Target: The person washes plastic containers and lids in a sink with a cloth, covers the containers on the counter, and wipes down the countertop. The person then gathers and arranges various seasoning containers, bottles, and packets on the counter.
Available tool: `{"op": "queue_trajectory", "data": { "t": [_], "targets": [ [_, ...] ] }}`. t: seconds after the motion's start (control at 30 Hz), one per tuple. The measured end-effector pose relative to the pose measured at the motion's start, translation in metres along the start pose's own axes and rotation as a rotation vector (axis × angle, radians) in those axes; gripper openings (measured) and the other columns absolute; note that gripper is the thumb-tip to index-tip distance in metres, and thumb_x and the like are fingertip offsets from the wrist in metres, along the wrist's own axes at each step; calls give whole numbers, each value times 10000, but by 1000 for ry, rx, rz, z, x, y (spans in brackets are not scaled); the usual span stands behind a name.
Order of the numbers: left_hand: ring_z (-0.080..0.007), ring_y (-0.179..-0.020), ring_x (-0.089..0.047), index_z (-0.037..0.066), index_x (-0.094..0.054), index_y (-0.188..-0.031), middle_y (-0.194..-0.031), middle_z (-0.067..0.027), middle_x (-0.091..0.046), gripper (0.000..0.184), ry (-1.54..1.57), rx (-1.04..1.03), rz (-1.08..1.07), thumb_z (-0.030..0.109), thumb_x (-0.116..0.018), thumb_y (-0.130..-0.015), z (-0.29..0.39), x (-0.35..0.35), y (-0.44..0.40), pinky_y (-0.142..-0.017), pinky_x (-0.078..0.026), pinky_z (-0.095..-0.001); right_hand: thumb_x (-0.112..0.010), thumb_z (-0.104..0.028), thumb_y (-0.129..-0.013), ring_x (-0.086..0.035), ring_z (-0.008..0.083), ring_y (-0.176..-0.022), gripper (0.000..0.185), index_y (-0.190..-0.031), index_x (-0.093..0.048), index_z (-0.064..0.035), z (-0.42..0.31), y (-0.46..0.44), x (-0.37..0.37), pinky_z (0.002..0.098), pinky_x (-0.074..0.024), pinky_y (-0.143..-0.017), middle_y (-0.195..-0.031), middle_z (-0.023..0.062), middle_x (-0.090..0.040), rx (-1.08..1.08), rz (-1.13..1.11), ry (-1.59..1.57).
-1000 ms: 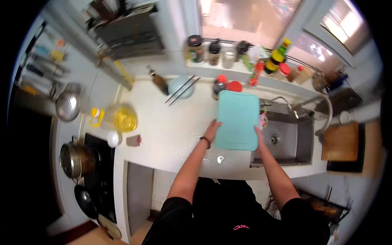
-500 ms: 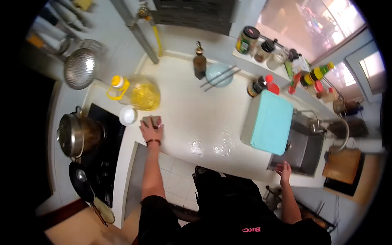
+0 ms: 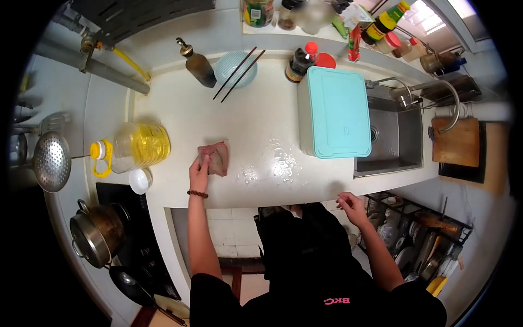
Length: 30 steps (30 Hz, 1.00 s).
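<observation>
My left hand (image 3: 198, 173) grips the lower left edge of a folded grey-pink cloth (image 3: 217, 158) on the white counter (image 3: 261, 120). To the right of the cloth, water drops wet the counter. My right hand (image 3: 353, 208) hangs in front of the counter's front edge, fingers loosely curled and apart, with nothing in it. A box with a turquoise lid (image 3: 339, 114) stands on the counter beside the sink (image 3: 397, 133).
A large oil bottle (image 3: 141, 144) and a small white bowl (image 3: 140, 181) stand at the left. Farther back are a brown bottle (image 3: 199, 68), a light blue bowl (image 3: 245, 73) with chopsticks across it, and a sauce bottle (image 3: 300, 64). Pots are at the lower left.
My hands have let go of the turquoise-lidded box, which now stands by the sink. My left hand has moved left and taken hold of the cloth, shifting it slightly rightward.
</observation>
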<state>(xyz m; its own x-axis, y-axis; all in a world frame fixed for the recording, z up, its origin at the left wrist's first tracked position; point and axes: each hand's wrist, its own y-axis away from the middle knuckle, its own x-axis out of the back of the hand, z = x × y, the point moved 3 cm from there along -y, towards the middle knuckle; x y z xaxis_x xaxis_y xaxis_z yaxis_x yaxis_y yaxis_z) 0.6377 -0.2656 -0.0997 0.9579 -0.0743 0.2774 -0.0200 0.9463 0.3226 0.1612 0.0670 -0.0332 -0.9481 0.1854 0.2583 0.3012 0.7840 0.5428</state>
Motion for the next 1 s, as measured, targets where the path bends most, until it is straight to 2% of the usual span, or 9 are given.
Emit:
{"op": "queue_trajectory", "data": {
  "t": [0.1,0.17,0.2,0.27,0.33,0.43,0.63,0.77,1.0],
  "targets": [
    [-149,-888,-612,24,-668,-1212,-987,-63,-687,377,-195,47,-123,346,-658,-1016,-8,-2,-17,-790,-507,-310,-656,-121,-993,-697,141,-813,233,-1184,-654,14,18,9,4,291,-566,-745,-951,78,-712,-18,-7,1],
    [-305,-1080,-626,27,-618,-1289,-1191,-155,-660,432,-819,-344,349,320,-684,-978,23,-6,-13,-940,-507,-429,-661,-119,-989,-694,138,-799,238,-1183,-652,19,38,13,14,290,-568,-741,-940,75,-712,-19,0,-12],
    [-434,-1273,-525,24,-604,-1327,-1396,-229,-556,490,-780,-367,219,330,-680,-952,18,-14,-19,-1079,-435,-491,-664,-120,-986,-695,138,-800,244,-1184,-651,22,48,16,20,289,-569,-739,-930,77,-715,-44,29,-16],
    [-457,-1379,-444,42,-547,-1412,-1497,-253,-476,581,-877,-675,115,361,-666,-941,17,-51,-22,-1127,-395,-528,-673,-133,-983,-695,137,-789,254,-1178,-656,28,72,16,28,286,-570,-732,-901,81,-722,-40,63,-14],
    [-438,-1486,-307,32,-405,-1527,-1617,-249,-319,692,-1135,-448,-155,412,-594,-981,5,-98,-9,-1187,-280,-597,-675,-135,-983,-692,135,-781,250,-1172,-661,27,74,16,24,285,-568,-728,-897,80,-723,-25,44,-25],
    [-364,-1577,-69,48,-159,-1636,-1710,-173,-110,756,-1237,-439,-74,454,-437,-1062,5,-131,25,-1245,-55,-596,-674,-137,-985,-687,127,-765,237,-1157,-669,26,61,21,9,282,-564,-720,-893,77,-725,17,11,23],
    [-339,-1583,-61,86,-152,-1645,-1714,-158,-107,697,-1200,-431,-1,416,-398,-1083,9,-104,-44,-1249,-32,-586,-672,-136,-984,-693,114,-759,219,-1136,-680,22,83,67,-16,284,-569,-707,-877,82,-728,-78,139,-134],
    [-355,-1579,-70,81,-171,-1641,-1708,-164,-134,692,-1230,-568,-35,415,-404,-1081,13,-114,-100,-1242,-46,-601,-667,-136,-980,-721,163,-754,196,-1107,-684,12,136,110,-52,313,-587,-654,-891,108,-737,-255,270,92],
    [-394,-1563,-107,74,-219,-1624,-1700,-169,-147,698,-1220,-881,-349,429,-430,-1061,47,-230,-70,-1233,-75,-636,-671,-172,-985,-715,172,-814,265,-1170,-667,17,82,114,-168,321,-584,-749,-963,112,-735,-336,174,-59]
  ]
}}
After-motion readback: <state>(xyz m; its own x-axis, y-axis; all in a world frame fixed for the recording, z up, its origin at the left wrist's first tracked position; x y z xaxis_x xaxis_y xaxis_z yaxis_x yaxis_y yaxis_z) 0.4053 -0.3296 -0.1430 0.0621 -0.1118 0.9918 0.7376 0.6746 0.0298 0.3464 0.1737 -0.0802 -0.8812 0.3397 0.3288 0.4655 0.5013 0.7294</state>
